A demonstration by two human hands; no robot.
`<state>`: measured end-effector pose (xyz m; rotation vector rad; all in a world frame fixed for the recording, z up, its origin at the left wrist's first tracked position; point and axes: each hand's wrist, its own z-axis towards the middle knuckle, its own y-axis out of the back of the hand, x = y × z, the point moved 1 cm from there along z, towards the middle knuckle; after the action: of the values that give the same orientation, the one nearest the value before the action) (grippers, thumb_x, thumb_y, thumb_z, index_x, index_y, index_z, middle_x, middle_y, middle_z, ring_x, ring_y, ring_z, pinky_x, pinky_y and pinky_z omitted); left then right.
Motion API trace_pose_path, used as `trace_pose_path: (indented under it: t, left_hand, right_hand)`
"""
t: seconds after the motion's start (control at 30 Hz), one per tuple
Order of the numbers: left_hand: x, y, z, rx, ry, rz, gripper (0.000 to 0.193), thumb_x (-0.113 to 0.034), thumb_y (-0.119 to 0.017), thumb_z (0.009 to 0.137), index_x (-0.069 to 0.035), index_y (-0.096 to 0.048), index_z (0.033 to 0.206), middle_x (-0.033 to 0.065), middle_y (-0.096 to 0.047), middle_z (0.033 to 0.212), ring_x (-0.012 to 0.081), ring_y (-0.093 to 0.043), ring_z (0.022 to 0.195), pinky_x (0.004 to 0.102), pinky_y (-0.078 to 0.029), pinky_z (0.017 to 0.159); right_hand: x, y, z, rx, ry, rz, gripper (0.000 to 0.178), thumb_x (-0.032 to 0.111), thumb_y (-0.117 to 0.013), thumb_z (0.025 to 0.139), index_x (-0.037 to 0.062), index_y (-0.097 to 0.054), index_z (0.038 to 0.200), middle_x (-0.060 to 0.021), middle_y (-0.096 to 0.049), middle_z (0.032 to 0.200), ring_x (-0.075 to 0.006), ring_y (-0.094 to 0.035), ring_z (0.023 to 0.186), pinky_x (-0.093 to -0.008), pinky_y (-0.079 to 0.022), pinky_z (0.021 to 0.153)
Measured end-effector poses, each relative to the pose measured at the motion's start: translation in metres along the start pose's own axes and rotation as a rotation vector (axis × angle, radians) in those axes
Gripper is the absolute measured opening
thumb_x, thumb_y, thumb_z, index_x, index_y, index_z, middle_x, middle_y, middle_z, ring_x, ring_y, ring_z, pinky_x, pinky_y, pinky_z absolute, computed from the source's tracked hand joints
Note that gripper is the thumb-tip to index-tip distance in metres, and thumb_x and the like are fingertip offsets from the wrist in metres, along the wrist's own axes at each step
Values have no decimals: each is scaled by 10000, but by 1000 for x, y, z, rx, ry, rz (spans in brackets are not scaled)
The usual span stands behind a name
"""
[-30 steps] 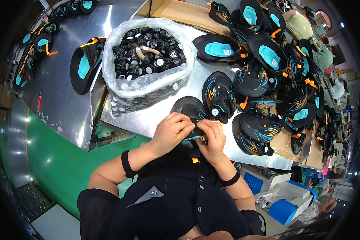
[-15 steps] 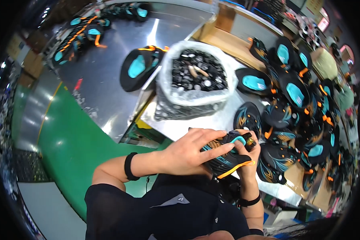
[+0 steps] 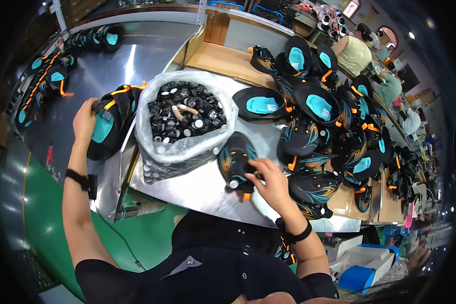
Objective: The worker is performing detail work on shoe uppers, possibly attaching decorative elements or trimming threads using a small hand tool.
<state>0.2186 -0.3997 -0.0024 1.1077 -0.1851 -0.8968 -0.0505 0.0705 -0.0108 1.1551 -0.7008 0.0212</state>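
Observation:
My left hand (image 3: 85,121) reaches out to the left, fingers closed on the edge of a black shoe (image 3: 102,134) with a turquoise insole and orange trim. This shoe lies beside the clear plastic bag (image 3: 146,124), which is full of small black pieces with white round ends. My right hand (image 3: 272,186) is pinched around a small dark thing I cannot make out. Its fingertips are right at a black, teal and orange shoe (image 3: 233,154) lying on the white-lit table; whether they touch it is unclear.
A big heap of similar shoes (image 3: 319,137) covers the right side, partly on cardboard (image 3: 347,200). More shoes stand in rows on the metal table (image 3: 131,45) at far left. A wooden tray (image 3: 223,63) lies behind the bag. A person in yellow (image 3: 353,54) sits at far right.
Both hands were together on a shoe before my body; they have parted. The left has gone out to the shoe beyond the bag, the right to the table shoe. The view has swung right.

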Motion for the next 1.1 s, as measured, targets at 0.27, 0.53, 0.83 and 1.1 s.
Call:
trace_pose_path:
  t: [0.27,0.53,0.83,1.1]
  left_hand:
    - [-89,15,-14,-250,-283,-3,436,-6,-626,764,-41,-531,1188,156,-547,1177,342,-523,1072,408,-402,941]
    - [-284,-18,-138,258,-942,-484,268,-105,-628,750,-94,-630,1018,61,-618,996,239,-576,1019,372,-466,825]
    - [-311,-8,-144,986,234,-1731,235,-76,-673,838,-14,-580,1044,28,-629,922,94,-590,891,264,-475,809]
    - [-307,10,-163,1019,509,-1803,242,-122,-636,886,-10,-585,1094,34,-631,980,91,-582,919,239,-452,808]
  right_hand:
    - [-82,6,124,-110,38,-694,279,3,-561,743,92,-575,1007,-88,-570,1014,-291,-603,857,-386,-521,676]
    - [-98,59,112,-596,-274,234,159,184,-576,916,35,-544,963,-48,-528,645,-175,-558,602,-319,-423,549]
    - [-116,37,72,-175,-437,-172,315,206,-622,848,7,-552,1082,-236,-638,961,-423,-594,940,-444,-470,806]
    - [14,37,-6,36,-22,523,318,0,-534,868,-2,-545,1185,-110,-605,1116,-180,-556,1059,-296,-423,909]
